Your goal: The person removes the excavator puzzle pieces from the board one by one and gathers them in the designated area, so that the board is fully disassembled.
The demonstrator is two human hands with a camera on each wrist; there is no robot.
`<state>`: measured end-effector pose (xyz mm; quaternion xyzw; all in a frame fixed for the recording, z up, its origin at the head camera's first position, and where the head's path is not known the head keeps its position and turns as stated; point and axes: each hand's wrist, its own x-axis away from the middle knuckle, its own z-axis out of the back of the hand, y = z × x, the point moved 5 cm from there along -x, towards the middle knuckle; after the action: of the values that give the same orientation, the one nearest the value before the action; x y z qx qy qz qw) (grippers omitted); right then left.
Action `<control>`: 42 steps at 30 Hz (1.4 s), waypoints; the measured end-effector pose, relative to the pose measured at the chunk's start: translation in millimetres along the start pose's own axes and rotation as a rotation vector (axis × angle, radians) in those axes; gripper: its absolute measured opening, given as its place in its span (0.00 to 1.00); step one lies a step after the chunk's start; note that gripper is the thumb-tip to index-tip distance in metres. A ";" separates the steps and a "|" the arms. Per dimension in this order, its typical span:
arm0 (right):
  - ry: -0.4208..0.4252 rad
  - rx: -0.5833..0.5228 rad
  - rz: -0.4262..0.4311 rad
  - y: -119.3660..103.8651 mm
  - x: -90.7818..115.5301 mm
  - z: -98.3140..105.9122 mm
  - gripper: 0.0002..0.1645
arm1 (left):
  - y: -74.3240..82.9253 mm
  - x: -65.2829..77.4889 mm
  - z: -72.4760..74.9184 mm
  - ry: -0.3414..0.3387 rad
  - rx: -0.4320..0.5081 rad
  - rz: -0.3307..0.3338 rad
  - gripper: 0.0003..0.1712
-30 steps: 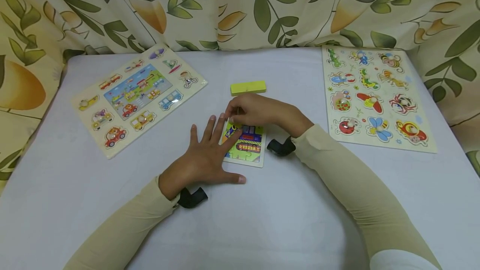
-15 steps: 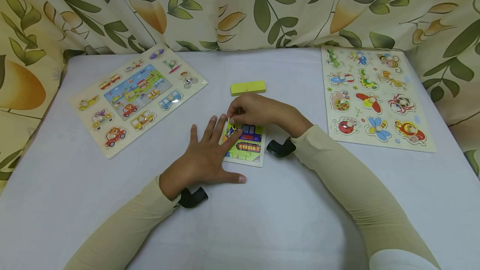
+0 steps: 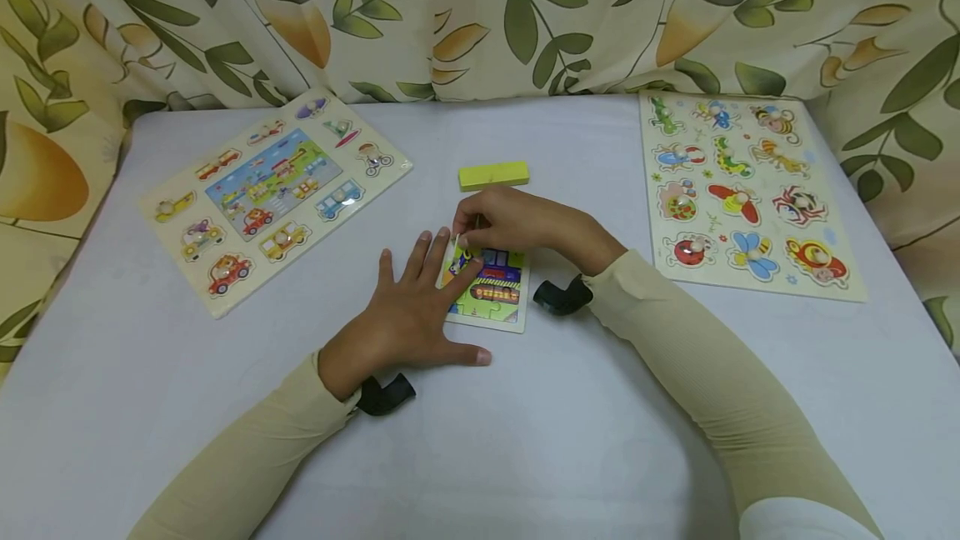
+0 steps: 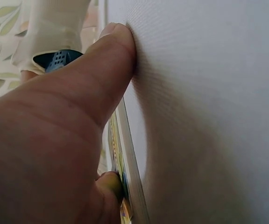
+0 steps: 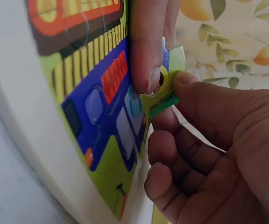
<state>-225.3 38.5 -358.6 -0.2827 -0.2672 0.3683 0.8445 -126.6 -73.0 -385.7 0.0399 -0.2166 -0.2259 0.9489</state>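
Note:
A small jigsaw puzzle (image 3: pixel 498 294) with a blue and orange vehicle picture lies in a pale frame on the table. My left hand (image 3: pixel 405 319) is spread over its left side, index finger straight and touching the picture. The left thumb (image 4: pixel 118 44) rests on the cloth by the near edge. At the puzzle's far left corner, my right hand (image 3: pixel 517 219) pinches a jigsaw piece (image 5: pixel 175 60), green with a yellow ring. That piece stands tilted up from the board, beside the left fingertip, in the right wrist view. My right hand hides the puzzle's far edge.
Just beyond the puzzle lies a yellow block (image 3: pixel 493 176). A vehicle peg puzzle board (image 3: pixel 352 211) sits at the left, and an insect peg puzzle board (image 3: pixel 757 282) at the right. Leaf-patterned curtains (image 3: pixel 510 23) hang behind the white-clothed table (image 3: pixel 570 457).

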 end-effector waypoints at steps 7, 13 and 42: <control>0.021 -0.073 0.004 2.9 2.8 3.2 0.05 | 1.9 -0.6 2.6 -0.001 -0.012 -0.004 0.69; 0.047 -0.124 0.009 3.0 4.2 6.5 0.05 | 3.0 -1.1 4.0 -0.005 -0.004 -0.009 0.68; 0.208 -0.099 -0.079 37.7 59.0 27.1 0.11 | 2.1 3.1 -6.2 0.007 0.090 -0.039 0.67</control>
<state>-226.4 113.2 -350.7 -0.3499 -0.2067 0.2897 0.8666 -120.6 -72.6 -389.7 0.0873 -0.2225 -0.2344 0.9423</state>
